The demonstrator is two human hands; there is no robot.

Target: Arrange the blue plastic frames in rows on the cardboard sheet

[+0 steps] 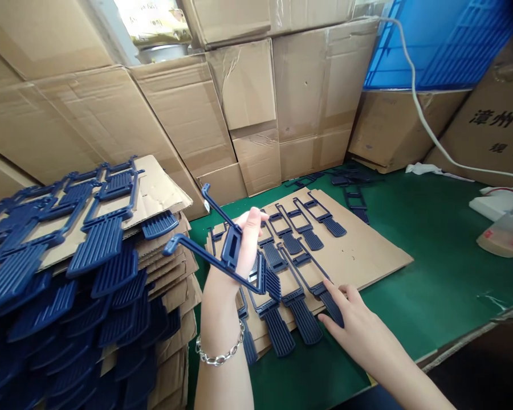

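- Blue plastic frame point(233, 250) sits raised in the left hand point(243, 239), whose fingers are closed around it, above the cardboard sheet point(367, 256).
- Right hand point(346, 319), open and flat, presses a laid piece point(325, 296); best keep the rows parallel, handles not overlapping.

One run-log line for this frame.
left hand: holds blue part raised | right hand: fingers on part on cardboard sheet | stack of layered parts at left
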